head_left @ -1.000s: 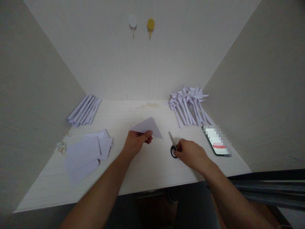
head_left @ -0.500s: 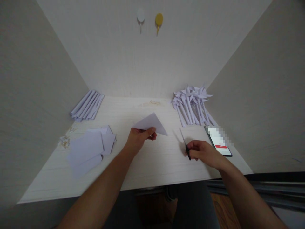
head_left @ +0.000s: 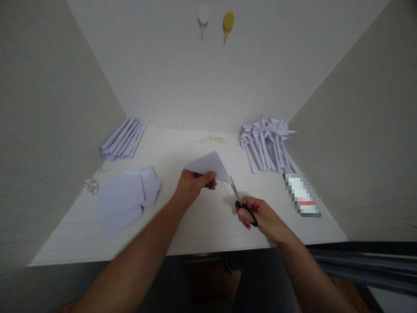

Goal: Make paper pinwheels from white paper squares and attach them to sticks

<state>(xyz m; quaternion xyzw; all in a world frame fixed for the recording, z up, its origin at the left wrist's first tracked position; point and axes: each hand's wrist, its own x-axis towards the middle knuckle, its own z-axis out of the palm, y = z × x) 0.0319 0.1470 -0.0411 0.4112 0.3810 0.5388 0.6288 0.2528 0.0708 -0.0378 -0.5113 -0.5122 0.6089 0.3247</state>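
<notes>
My left hand (head_left: 192, 186) pinches a folded white paper triangle (head_left: 210, 165) and holds it above the middle of the pale table (head_left: 202, 226). My right hand (head_left: 260, 216) grips black-handled scissors (head_left: 243, 203) with fingers through the loops. The blades point up and left, their tips just under the triangle's right corner.
A loose pile of white paper sheets (head_left: 125, 198) lies at the left, with small pins (head_left: 92, 185) beside it. Folded paper sticks (head_left: 123, 139) rest at the back left. Several paper pinwheels (head_left: 267, 141) lie at the back right. A phone (head_left: 302, 195) sits at the right. Two wall hooks (head_left: 215, 21) hang above.
My right hand lifted the scissors off the table, got its fingers into the handles and brought the blades left to the paper's corner. My left hand kept the triangle almost still.
</notes>
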